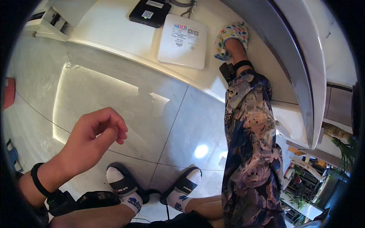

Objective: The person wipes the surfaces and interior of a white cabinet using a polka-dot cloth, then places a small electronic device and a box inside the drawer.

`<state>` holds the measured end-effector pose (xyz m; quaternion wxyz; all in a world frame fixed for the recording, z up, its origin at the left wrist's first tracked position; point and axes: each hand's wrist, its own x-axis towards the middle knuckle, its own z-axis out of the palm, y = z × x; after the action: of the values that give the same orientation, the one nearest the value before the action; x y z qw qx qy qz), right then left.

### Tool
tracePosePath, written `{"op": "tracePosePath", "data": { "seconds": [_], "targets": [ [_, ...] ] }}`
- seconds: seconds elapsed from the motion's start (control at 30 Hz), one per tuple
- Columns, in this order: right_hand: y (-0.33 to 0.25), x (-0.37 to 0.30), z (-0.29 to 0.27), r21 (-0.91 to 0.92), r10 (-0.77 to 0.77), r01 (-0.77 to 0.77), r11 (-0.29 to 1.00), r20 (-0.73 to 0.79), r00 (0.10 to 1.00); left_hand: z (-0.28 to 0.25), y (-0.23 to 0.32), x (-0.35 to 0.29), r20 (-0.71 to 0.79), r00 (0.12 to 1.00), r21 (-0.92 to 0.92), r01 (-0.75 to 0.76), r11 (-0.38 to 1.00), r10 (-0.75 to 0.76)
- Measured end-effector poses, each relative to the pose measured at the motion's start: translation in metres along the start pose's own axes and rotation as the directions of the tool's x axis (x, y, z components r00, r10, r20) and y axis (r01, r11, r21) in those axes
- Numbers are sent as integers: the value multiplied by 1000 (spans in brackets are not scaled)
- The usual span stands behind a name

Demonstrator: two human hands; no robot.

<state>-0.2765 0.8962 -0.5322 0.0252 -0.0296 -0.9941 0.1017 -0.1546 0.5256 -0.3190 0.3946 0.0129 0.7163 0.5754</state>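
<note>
My right arm, in a dark floral sleeve (251, 125), reaches far forward onto a white cabinet top (110, 22). My right hand (232, 43) presses a white cloth with coloured dots (238, 29) against that surface; the cloth covers the fingers. Left of it lies a flat white square box (183, 41) with printed labels, and beyond that a black box (150, 12) with stickers. Over the floor, well short of the cabinet, hovers my left hand (97, 136). Its fingers are curled in toward the thumb, with nothing visible in them.
A large grey-and-white curved panel (292, 57) rises close to the right of my arm. Grey cables (184, 4) lie behind the boxes. Below is a glossy tiled floor (152, 125), with my feet in black slides (125, 186). Green plants (342, 152) stand at the right.
</note>
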Motion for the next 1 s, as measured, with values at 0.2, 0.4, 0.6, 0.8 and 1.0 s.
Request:
{"op": "tracePosePath", "data": {
  "seconds": [0.2,0.4,0.6,0.8,1.0],
  "targets": [
    [0,24,-7,4,-39,39,999,16,999,-15,7,-1,-22,998,-88,50,995,-52],
    [-3,33,-9,39,-114,113,993,22,993,11,-5,21,39,999,-57,22,998,-19],
    [7,33,-18,50,-225,224,973,8,974,20,-14,50,19,1000,53,-4,999,3],
    [-14,-22,-16,23,-212,213,977,-43,976,27,4,66,-72,997,90,32,995,-26],
    [-40,-95,-4,7,-85,86,996,-96,992,29,4,72,-95,995,112,41,993,-30]
  ]
}}
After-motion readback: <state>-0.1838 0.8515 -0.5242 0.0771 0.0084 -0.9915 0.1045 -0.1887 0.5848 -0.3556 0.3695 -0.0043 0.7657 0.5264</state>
